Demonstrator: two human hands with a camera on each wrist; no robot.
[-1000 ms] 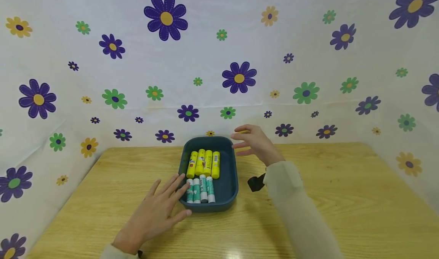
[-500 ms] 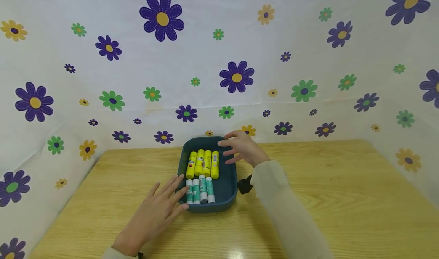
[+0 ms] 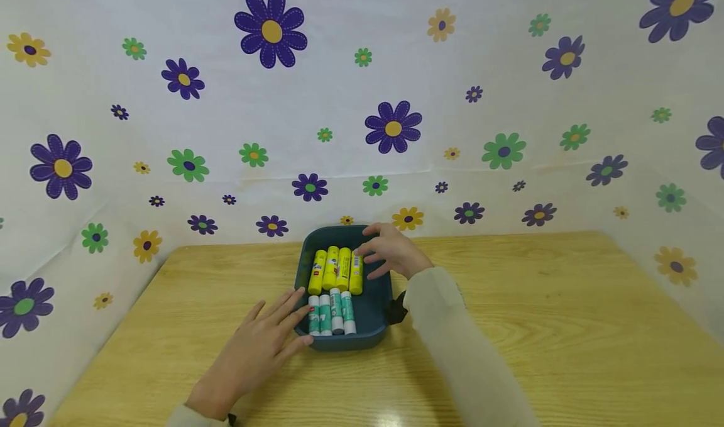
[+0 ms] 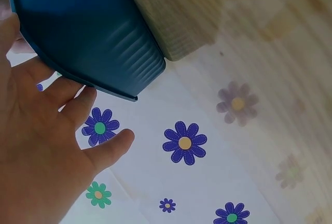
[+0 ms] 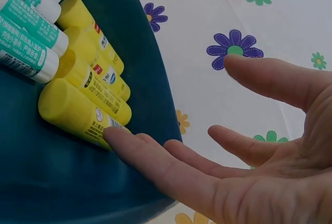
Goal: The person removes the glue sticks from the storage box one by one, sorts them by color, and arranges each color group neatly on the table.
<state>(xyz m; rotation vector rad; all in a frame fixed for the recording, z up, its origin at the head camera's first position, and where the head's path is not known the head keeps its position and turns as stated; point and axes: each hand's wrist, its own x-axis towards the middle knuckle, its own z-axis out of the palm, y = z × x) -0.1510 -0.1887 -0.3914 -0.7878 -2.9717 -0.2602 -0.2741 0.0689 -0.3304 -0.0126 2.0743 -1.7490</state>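
Observation:
A dark teal plastic bin (image 3: 370, 314) holds a row of several yellow glue sticks (image 3: 342, 270) at its back and a row of green-and-white glue sticks (image 3: 336, 311) in front. My right hand (image 3: 394, 251) reaches over the bin's right side, fingers spread and holding nothing. In the right wrist view its index fingertip (image 5: 115, 135) is right at the rightmost yellow glue stick (image 5: 78, 111). My left hand (image 3: 254, 354) lies at the bin's left side, fingers extended over the rim. From the left wrist, those fingers (image 4: 65, 90) show against the bin's rim (image 4: 98, 88), thumb held apart.
The bin stands on a light wooden table (image 3: 526, 326), close to its back edge. A white cloth (image 3: 339, 87) printed with flowers hangs behind and along both sides. At my right wrist is a small black object (image 3: 397, 309).
My right hand has moved left and slightly down, from beside the bin to over its right part, by the yellow glue sticks. The left hand has stayed almost still.

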